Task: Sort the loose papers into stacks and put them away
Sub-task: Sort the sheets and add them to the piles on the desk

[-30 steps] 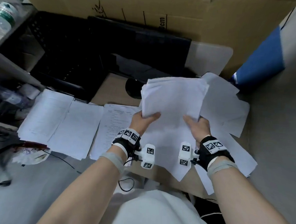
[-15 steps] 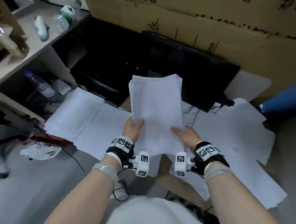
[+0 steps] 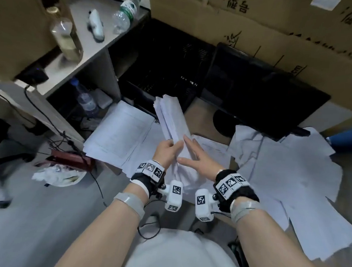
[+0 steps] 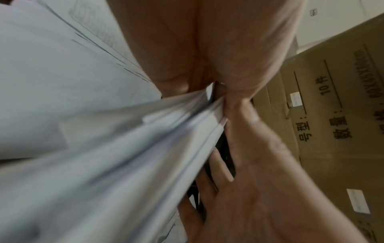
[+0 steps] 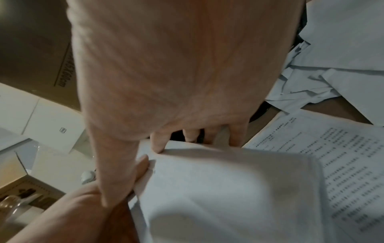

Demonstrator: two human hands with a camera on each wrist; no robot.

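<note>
While two sorted stacks (image 3: 119, 138) are lying flat at left, your left hand (image 3: 166, 151) is gripping one bundle (image 3: 172, 122) held tilted above the desk, your right hand (image 3: 198, 158) is resting flat-fingered against it, and loose sheets (image 3: 292, 173), uncountable, are awaiting sorting at right.

- Cardboard box (image 4: 332, 115), left wrist view: printed "10件" on a ruled line, beside "数量:" and "号型:".
- Cardboard box (image 5: 41, 54), right wrist view: dimension print ending "X60cm".
- Printed sheet (image 5: 332, 164): dense text, too blurred to read.
</note>
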